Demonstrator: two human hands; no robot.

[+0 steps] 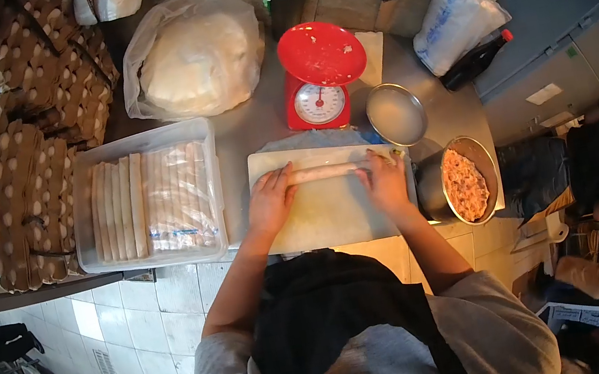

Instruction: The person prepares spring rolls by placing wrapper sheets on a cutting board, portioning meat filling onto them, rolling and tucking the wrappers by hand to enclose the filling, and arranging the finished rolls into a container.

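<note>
Where left hand and right hand touch its ends, pale roll between, closure unclear

No word or number can be read with certainty. Fine marks are carried by the round dial of the red scale, too small to be made out. Blue print is borne by the plastic bag at the table's far right and by the clear film in the tub, blurred on both. Pale labels are stuck on the grey cabinet, and dark printing is shown on a white sheet at lower right, likewise illegible.
</note>
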